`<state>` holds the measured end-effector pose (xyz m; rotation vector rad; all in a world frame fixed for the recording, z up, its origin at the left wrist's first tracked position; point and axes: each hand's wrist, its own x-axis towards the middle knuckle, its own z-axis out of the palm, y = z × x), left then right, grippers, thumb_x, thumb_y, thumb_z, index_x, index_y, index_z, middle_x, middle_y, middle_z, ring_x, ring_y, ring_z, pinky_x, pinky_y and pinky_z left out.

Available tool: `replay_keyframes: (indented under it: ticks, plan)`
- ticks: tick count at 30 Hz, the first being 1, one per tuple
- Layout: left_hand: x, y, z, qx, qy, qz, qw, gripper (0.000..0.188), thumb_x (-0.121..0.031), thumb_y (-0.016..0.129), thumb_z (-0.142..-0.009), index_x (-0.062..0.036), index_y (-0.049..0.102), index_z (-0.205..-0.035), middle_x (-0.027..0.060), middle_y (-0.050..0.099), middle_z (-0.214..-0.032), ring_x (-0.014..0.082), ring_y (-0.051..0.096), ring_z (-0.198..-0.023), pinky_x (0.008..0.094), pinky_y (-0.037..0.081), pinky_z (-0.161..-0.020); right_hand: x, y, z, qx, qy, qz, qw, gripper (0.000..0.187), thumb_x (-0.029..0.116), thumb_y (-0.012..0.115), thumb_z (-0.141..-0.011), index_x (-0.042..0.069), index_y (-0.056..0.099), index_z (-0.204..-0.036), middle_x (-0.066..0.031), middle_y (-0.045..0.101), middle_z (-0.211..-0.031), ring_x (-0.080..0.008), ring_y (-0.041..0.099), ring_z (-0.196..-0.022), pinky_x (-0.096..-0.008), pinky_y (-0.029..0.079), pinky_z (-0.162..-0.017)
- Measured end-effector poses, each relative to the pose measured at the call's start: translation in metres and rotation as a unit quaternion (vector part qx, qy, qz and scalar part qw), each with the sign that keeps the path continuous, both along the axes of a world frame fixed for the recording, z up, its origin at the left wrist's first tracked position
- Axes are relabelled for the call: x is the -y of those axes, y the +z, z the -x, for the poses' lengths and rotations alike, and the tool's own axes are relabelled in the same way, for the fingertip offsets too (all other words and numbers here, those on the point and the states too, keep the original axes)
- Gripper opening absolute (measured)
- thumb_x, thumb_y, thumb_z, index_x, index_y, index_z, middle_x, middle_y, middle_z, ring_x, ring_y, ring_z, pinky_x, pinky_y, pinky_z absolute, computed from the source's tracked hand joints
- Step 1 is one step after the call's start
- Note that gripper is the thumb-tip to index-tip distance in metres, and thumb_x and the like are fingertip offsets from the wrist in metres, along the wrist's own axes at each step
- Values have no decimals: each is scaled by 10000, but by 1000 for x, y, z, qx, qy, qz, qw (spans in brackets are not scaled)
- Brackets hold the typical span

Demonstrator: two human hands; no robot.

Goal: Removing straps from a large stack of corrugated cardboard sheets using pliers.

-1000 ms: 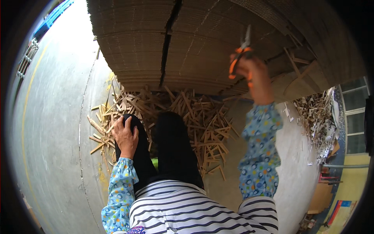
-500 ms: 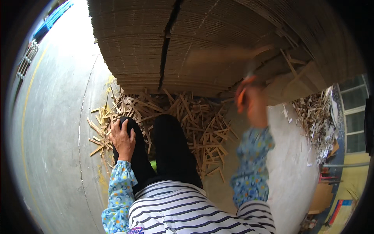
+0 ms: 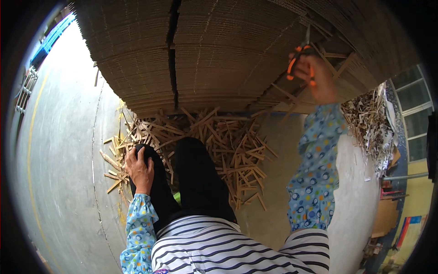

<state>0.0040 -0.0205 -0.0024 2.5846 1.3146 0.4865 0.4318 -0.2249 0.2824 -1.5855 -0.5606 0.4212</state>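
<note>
My right hand [image 3: 315, 73] is closed around a pair of pliers [image 3: 297, 55] with orange and black handles. Their metal jaws point away from me, close to the edges of a large stack of corrugated cardboard [image 3: 228, 59]. No strip shows in the jaws. With fingers spread, my left hand [image 3: 139, 170] lies flat on my left knee and holds nothing. Beneath and beyond my knees, a heap of narrow cardboard strips [image 3: 242, 155] spreads along the foot of the stack.
Several loose strips [image 3: 335, 64] jut from the stack's right part. Farther right lies a pile of shredded scrap [image 3: 367, 121] by a wall with a window [image 3: 413, 114]. Grey concrete floor [image 3: 64, 160] with a yellow line runs along the left.
My right hand has moved up and right toward the stack with the pliers. A blurred brown strip beyond the hand is gone from there. My left hand stays on the knee.
</note>
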Motion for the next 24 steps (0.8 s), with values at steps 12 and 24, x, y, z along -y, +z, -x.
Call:
replay_keyframes:
  ticks: [12, 24]
  plan:
    - [-3, 0, -3, 3, 7, -15, 1000, 426, -220, 636, -820, -160, 548, -1233, 112, 441, -1333, 300, 374, -1279, 474, 292, -1033, -13, -89, 103, -56, 222, 179, 957, 283, 190, 521, -899, -18, 615, -1067, -86, 656, -903, -165, 640, -823, -313, 518, -764]
    - [-1, -1, 1, 18, 4, -7, 1000, 423, -211, 640, -810, -143, 554, -1219, 118, 449, -1308, 304, 379, -1262, 474, 281, -1050, -38, 30, 21, 18, 90, 9, 996, 273, 198, 533, -884, -11, 570, -1054, -146, 662, -1000, -239, 665, -879, -383, 543, -791]
